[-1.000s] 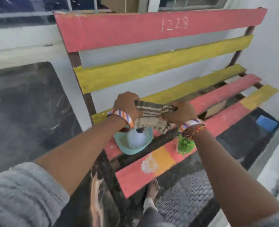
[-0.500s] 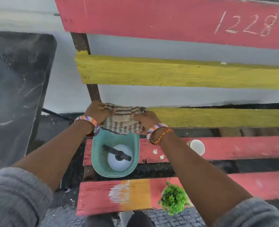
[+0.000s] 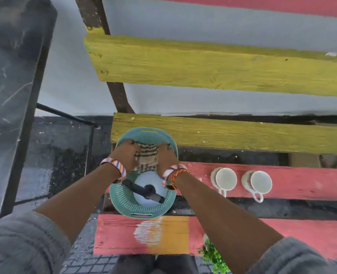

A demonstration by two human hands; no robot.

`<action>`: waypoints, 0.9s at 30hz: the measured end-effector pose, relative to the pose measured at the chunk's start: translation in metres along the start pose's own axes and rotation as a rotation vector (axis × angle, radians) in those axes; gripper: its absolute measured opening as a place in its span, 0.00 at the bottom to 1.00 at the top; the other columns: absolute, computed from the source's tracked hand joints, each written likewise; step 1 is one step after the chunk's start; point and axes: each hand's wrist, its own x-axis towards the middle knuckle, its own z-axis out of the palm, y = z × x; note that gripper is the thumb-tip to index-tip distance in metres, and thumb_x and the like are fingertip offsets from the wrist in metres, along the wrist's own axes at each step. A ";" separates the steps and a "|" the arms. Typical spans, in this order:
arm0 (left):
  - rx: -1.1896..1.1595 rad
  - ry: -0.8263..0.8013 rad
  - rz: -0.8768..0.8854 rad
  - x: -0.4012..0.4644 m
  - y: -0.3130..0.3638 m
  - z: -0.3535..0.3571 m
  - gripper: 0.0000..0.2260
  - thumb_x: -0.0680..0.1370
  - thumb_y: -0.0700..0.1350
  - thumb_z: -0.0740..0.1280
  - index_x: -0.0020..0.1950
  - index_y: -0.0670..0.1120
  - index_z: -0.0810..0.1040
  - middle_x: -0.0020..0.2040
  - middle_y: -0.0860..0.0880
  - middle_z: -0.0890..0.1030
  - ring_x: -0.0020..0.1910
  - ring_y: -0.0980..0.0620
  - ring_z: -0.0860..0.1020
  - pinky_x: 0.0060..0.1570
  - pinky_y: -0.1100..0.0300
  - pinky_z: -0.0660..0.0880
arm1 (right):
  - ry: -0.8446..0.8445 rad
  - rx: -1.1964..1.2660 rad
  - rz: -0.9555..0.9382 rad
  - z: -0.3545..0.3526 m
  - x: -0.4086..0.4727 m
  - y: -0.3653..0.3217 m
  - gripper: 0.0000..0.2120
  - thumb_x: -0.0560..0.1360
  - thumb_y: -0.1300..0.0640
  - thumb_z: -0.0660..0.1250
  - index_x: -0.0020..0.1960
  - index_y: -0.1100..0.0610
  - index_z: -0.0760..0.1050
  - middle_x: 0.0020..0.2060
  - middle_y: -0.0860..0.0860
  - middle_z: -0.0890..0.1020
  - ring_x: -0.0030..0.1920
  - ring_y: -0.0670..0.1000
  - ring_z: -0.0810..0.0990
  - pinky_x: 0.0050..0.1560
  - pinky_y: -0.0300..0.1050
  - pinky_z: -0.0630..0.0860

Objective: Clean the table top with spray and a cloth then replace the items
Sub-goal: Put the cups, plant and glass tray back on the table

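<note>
Both hands, left hand [image 3: 127, 155] and right hand [image 3: 166, 155], clamped on folded striped cloth [image 3: 146, 158] inside far half of teal basket [image 3: 144, 206] on slatted bench, just beyond white spray bottle [image 3: 147, 186]; best tucked flat, clear of trigger.

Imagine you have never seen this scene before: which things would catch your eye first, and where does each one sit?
First, both hands, the left hand and right hand, pressing a striped cloth into the far end of a teal basket on the bench's left end. A white spray bottle with a black trigger lies in the basket's near half. Right of it, two white cups stand on a red slat, with broad yellow planks behind.
</note>
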 end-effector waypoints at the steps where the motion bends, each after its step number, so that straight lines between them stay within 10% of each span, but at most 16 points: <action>1: 0.063 -0.063 0.014 0.005 0.001 -0.002 0.18 0.74 0.40 0.66 0.64 0.41 0.73 0.65 0.40 0.75 0.63 0.41 0.74 0.63 0.52 0.71 | -0.072 -0.073 -0.009 -0.002 0.000 -0.001 0.20 0.75 0.69 0.59 0.66 0.69 0.63 0.61 0.64 0.74 0.62 0.61 0.74 0.60 0.50 0.72; 5: 0.267 -0.190 0.071 0.019 0.025 -0.038 0.16 0.76 0.42 0.64 0.64 0.42 0.74 0.63 0.42 0.78 0.62 0.44 0.76 0.62 0.54 0.72 | -0.123 0.009 -0.062 -0.024 -0.006 -0.001 0.17 0.73 0.70 0.60 0.62 0.66 0.73 0.60 0.62 0.77 0.62 0.60 0.75 0.59 0.49 0.73; 8: 0.267 -0.055 0.204 0.019 0.074 -0.078 0.13 0.77 0.46 0.62 0.53 0.39 0.80 0.55 0.38 0.81 0.55 0.41 0.78 0.53 0.54 0.75 | 0.122 0.236 -0.101 -0.056 -0.029 0.016 0.19 0.72 0.71 0.58 0.59 0.61 0.78 0.58 0.58 0.80 0.58 0.57 0.78 0.59 0.47 0.74; 12: 0.207 0.036 0.327 0.005 0.157 -0.094 0.21 0.75 0.57 0.63 0.32 0.41 0.74 0.34 0.41 0.75 0.41 0.40 0.77 0.38 0.55 0.70 | 0.527 0.443 0.118 -0.092 -0.071 0.080 0.10 0.75 0.62 0.62 0.48 0.57 0.82 0.40 0.48 0.82 0.37 0.47 0.77 0.34 0.38 0.72; 15: 0.179 -0.001 0.435 0.004 0.213 -0.062 0.17 0.75 0.53 0.65 0.53 0.40 0.78 0.59 0.39 0.76 0.62 0.41 0.73 0.56 0.49 0.74 | 0.638 0.419 0.311 -0.098 -0.098 0.148 0.09 0.70 0.55 0.71 0.39 0.62 0.81 0.32 0.53 0.82 0.32 0.49 0.75 0.31 0.38 0.66; 18: 0.258 -0.124 0.388 0.012 0.245 -0.013 0.22 0.75 0.47 0.67 0.67 0.42 0.68 0.71 0.41 0.63 0.69 0.40 0.66 0.64 0.47 0.70 | 0.622 0.249 0.484 -0.086 -0.109 0.207 0.17 0.63 0.50 0.76 0.48 0.56 0.78 0.48 0.56 0.82 0.53 0.57 0.77 0.48 0.46 0.74; 21: 0.211 -0.164 0.250 0.014 0.263 0.036 0.37 0.72 0.56 0.69 0.73 0.43 0.56 0.73 0.38 0.59 0.72 0.37 0.60 0.69 0.44 0.65 | 0.401 0.088 0.549 -0.068 -0.113 0.243 0.43 0.61 0.49 0.78 0.71 0.48 0.62 0.70 0.56 0.66 0.71 0.60 0.59 0.65 0.62 0.65; 27: 0.159 -0.172 -0.015 0.024 0.271 0.092 0.38 0.71 0.59 0.68 0.74 0.50 0.54 0.75 0.37 0.53 0.74 0.34 0.51 0.65 0.38 0.67 | 0.240 0.099 0.378 -0.048 -0.091 0.266 0.47 0.67 0.53 0.75 0.75 0.43 0.48 0.75 0.55 0.54 0.74 0.60 0.53 0.65 0.64 0.66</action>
